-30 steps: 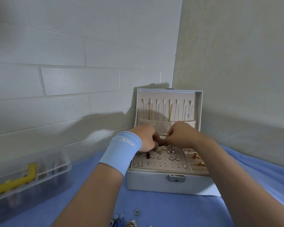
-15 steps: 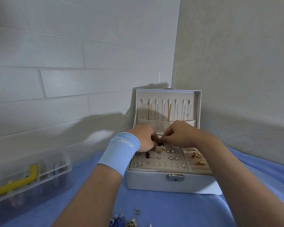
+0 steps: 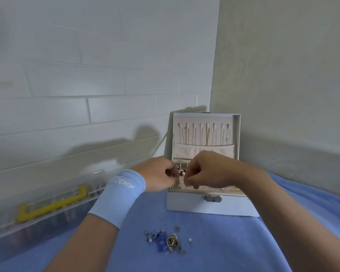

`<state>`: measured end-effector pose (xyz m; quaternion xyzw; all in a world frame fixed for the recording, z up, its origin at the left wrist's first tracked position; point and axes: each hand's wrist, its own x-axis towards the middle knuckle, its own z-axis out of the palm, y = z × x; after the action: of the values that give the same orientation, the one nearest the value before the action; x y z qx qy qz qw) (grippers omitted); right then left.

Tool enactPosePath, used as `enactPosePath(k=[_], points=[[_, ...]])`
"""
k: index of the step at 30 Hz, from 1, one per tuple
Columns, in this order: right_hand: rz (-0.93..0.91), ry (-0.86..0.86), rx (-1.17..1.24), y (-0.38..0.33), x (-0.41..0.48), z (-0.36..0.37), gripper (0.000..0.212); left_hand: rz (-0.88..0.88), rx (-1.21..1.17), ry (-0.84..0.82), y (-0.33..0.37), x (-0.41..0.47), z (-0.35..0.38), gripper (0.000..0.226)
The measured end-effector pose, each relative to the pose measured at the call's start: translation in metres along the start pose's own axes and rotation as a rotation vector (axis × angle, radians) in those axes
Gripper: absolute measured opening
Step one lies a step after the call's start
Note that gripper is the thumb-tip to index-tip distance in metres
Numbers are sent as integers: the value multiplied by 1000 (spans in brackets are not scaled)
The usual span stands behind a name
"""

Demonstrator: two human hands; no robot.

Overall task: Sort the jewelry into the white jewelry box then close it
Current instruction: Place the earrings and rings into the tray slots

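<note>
Our left hand (image 3: 159, 175), right hand (image 3: 206, 171): fingers curled, tips almost meeting over open jewelry box (image 3: 186, 205); cannot tell what we pinch. Likely mid-placement. Loose jewelry (image 3: 165, 240) lies unsorted at box's 6 o'clock; next we need fine pinch there.

A desk (image 3: 224, 242) draped in blue cloth carries the open white jewelry box (image 3: 186, 203) at the back near the wall corner. A small heap of loose jewelry (image 3: 168, 240) lies nearer the front, and a clear plastic storage box (image 3: 47, 222) with a yellow handle (image 3: 53, 205) sits along the left wall.
</note>
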<state>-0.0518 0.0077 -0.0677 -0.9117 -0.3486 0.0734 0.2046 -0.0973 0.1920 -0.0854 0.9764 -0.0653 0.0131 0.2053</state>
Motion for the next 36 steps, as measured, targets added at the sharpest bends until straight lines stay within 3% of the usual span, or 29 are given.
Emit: enactPosePath(k=[4,7,13,18,22,30,33,36], points=[[-1,-317,-105,-17,-20,23,6,-26,7,-180,-3,-33,10,8],[37,-438,-208,-19,-27,42,12,-20,53,-247,-1,-40,23,16],[38,-422,-184,-14,-27,53,18,19,109,-289,1,-31,36,16],[16,-418,-95,-10,-22,49,8,13,155,-249,-2,-27,48,15],[-25,-274,-25,-4,-25,33,9,-27,84,-226,-8,-25,40,15],[-17,268,228,13,-26,-11,10,9,-639,111,11,-25,4,8],[41,330,183,26,-27,-21,12,9,-700,198,25,-7,4,8],[138,268,90,45,-27,-25,12,6,-630,241,37,16,12,6]])
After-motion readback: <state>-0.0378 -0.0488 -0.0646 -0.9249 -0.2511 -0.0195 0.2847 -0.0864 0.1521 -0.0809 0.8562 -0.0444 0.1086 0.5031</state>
